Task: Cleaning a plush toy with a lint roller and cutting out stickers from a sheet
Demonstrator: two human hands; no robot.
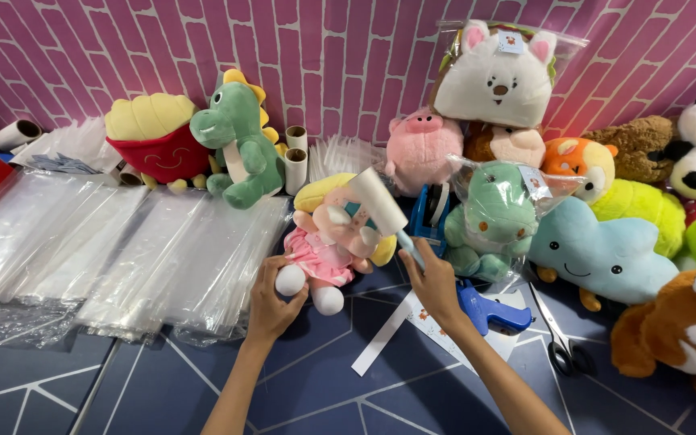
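Note:
A small plush doll (333, 242) with yellow hair and a pink dress sits upright on the dark blue tiled surface. My left hand (274, 302) grips its lower body and white foot. My right hand (431, 282) holds the light blue handle of a lint roller (378, 201), whose white roll rests against the doll's head. A blue tagging gun (489, 312) lies just right of my right hand, on a white paper sheet (388, 334).
Stacks of clear plastic bags (114, 250) cover the left side. Plush toys line the pink brick wall: a fries toy (155, 138), green dinosaur (239, 141), pink pig (422, 149), bagged green toy (493, 217), blue cloud (598, 254). Scissors (561, 346) lie at right. A blue tape dispenser (431, 211) stands behind the doll.

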